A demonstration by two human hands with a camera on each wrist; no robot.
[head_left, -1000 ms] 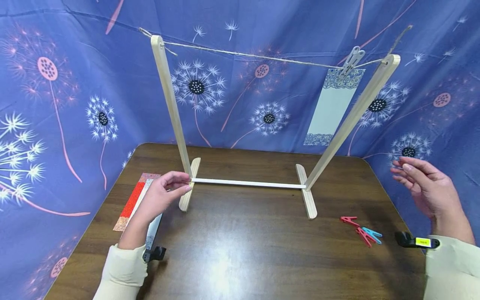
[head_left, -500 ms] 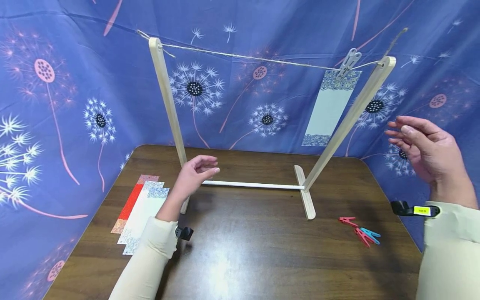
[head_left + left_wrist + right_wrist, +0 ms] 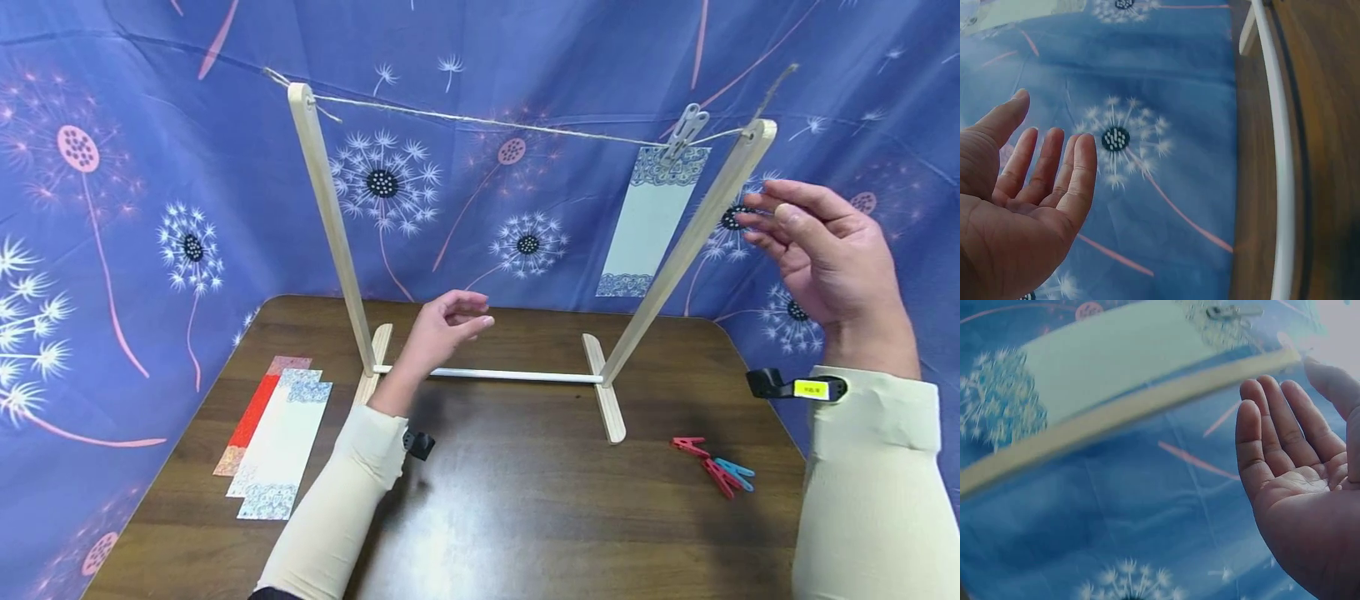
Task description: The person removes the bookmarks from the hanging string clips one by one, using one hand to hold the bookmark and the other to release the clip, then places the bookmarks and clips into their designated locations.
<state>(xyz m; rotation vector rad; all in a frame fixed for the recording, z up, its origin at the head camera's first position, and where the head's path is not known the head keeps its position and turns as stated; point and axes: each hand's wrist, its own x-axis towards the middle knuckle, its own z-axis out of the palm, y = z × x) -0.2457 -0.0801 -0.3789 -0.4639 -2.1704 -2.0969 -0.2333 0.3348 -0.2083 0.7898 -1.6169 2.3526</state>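
Note:
My left hand [image 3: 442, 332] hovers over the white crossbar [image 3: 517, 377] of a wooden stand, its fingers loosely bent and holding nothing. Up at the right, beside the stand's right post [image 3: 690, 250], my right hand [image 3: 832, 250] is raised with relaxed fingers and an empty palm. A twine line [image 3: 480, 121] runs between the tops of the two posts. From its right end hangs a white bookmark-like strip [image 3: 648, 221] with blue patterned ends, held by a grey clothespin [image 3: 684, 133]. In the right wrist view the strip [image 3: 1122, 356] lies behind the post, left of my fingers.
Several patterned paper strips, one red [image 3: 255, 412] and white ones [image 3: 296, 433] overlapping it, lie at the table's left. Two red clothespins [image 3: 688, 446] and a blue clothespin [image 3: 735, 473] lie at the right. A blue dandelion-print cloth [image 3: 450, 50] hangs behind the brown table [image 3: 540, 517].
My left hand has moved right, from the left post to above the crossbar. My right hand has risen and come left toward the right post. Both stayed empty.

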